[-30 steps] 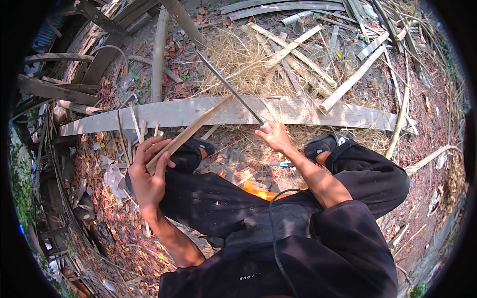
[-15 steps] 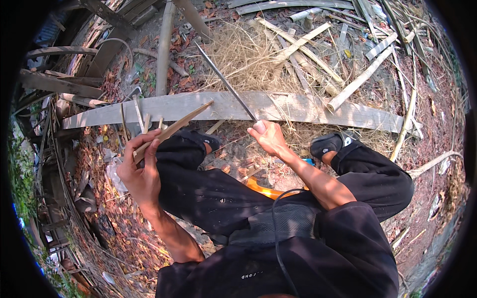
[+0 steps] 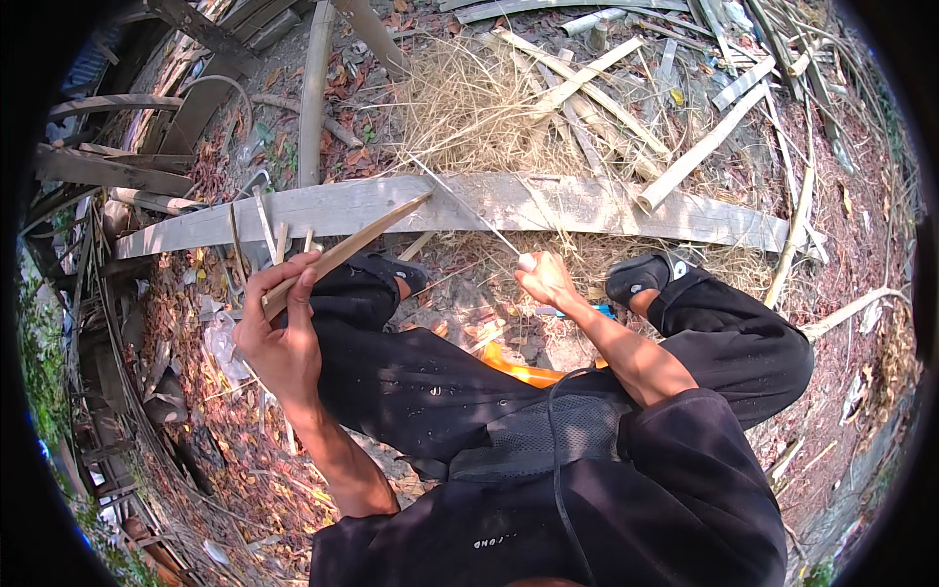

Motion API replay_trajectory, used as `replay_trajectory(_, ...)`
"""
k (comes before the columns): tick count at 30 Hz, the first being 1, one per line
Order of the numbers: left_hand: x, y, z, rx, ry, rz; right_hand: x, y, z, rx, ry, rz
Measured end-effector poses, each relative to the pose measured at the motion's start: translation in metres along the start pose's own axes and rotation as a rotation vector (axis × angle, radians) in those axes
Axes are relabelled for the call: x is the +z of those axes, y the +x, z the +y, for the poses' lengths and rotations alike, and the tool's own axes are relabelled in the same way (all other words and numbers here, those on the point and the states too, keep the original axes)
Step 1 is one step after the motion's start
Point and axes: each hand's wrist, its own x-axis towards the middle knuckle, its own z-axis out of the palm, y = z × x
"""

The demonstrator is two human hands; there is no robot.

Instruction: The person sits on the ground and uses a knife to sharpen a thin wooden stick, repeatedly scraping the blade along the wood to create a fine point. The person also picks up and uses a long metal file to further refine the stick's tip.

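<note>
In left hand (image 3: 281, 328), diagonal strip (image 3: 367, 236); tip upper right

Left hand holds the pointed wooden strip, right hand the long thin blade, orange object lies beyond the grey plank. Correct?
Not quite: the head view shows the orange object on the near side of the grey plank, between the person's legs. The rest holds: left hand with the pointed wooden strip, right hand with the long thin blade.

wooden strip (image 3: 357, 243): left of knife (image 3: 465, 203) | plank (image 3: 337, 206): nearer than straw heap (image 3: 455, 112) | bamboo piece (image 3: 704, 149): right of straw heap | plastic bag (image 3: 225, 350): left, near side of plank
</note>
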Motion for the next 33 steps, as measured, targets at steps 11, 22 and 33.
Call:
replay_trajectory(11,0.000,0.006,-0.005,-0.006,-0.078,0.010,0.042,0.003,0.043,-0.117,-0.165,-0.068)
replay_trajectory(22,-0.004,0.002,0.003,-0.112,-0.166,0.024,-0.004,0.007,0.007,-0.135,0.167,0.137)
replay_trajectory(33,0.005,0.005,-0.008,-0.051,-0.446,0.236,-0.007,0.006,-0.017,-0.124,0.273,0.213)
